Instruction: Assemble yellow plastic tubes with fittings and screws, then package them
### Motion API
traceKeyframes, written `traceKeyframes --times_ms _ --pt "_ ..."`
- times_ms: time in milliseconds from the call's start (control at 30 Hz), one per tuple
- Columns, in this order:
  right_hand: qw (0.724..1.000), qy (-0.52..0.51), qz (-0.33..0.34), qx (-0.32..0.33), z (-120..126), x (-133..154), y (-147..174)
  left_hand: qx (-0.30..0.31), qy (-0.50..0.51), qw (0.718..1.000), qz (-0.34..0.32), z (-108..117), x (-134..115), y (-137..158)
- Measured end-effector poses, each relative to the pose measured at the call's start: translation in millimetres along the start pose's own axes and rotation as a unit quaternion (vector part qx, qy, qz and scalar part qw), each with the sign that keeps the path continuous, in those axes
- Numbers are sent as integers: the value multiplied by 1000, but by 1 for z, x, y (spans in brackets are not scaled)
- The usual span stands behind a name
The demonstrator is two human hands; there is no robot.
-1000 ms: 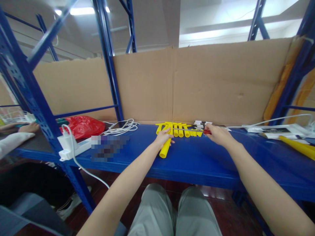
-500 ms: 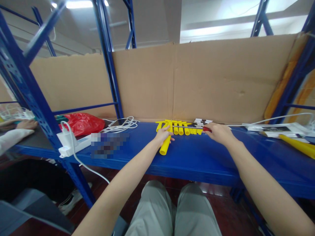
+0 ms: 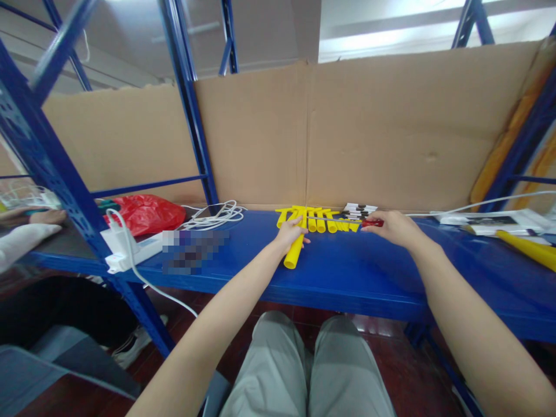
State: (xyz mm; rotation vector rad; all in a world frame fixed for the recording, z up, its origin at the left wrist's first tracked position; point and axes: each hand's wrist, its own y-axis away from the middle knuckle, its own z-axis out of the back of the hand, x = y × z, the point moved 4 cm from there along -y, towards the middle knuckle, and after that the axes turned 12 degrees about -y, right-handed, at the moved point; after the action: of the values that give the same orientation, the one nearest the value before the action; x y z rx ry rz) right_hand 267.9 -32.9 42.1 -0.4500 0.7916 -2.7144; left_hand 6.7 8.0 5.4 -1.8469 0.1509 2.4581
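Observation:
My left hand [image 3: 290, 234] is closed around a yellow tube [image 3: 295, 253], whose open round end points toward me over the blue shelf [image 3: 347, 260]. In my right hand [image 3: 395, 227] is a screwdriver [image 3: 372, 223] with a red handle and a long thin metal shaft. The shaft runs left toward the upper part of the held tube; whether its tip touches the tube is too small to tell. Just behind my hands lies a row of several similar yellow pieces [image 3: 320, 223], partly covered by the shaft.
Black-and-white packets [image 3: 360, 210] lie behind the row. On the left are a red plastic bag [image 3: 145, 214], coiled white cable [image 3: 219, 217] and a power strip [image 3: 143, 252]. Another yellow tube [image 3: 527, 249] lies at right. A cardboard sheet [image 3: 369, 127] stands behind; another person's hand [image 3: 47, 216] shows far left.
My right hand and the screwdriver have shifted slightly right, away from the held tube. My left hand keeps its hold. The whole view has tilted down a little.

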Motion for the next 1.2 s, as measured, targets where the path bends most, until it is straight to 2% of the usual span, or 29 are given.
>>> traceKeyframes --times_ms 167,400,567,667,767,1033,1200 --pt "999 -44 17 27 -1 -1 1 0 -17 1000 -2 -1 -2 2" --pt "1000 22 -18 -8 -4 -4 -2 -2 -21 1000 -6 -2 -1 4" --pt "998 56 13 -30 -1 5 -1 -12 -18 1000 -1 0 -5 10" --pt "999 35 31 0 -3 12 0 -16 -8 1000 4 2 -7 11" --pt "999 23 16 39 -8 16 0 -26 5 1000 5 5 -7 9" --pt "998 67 18 12 -13 12 -2 -22 25 999 10 4 -6 5" --pt "997 66 24 36 -10 11 -2 -5 23 1000 10 2 -6 5"
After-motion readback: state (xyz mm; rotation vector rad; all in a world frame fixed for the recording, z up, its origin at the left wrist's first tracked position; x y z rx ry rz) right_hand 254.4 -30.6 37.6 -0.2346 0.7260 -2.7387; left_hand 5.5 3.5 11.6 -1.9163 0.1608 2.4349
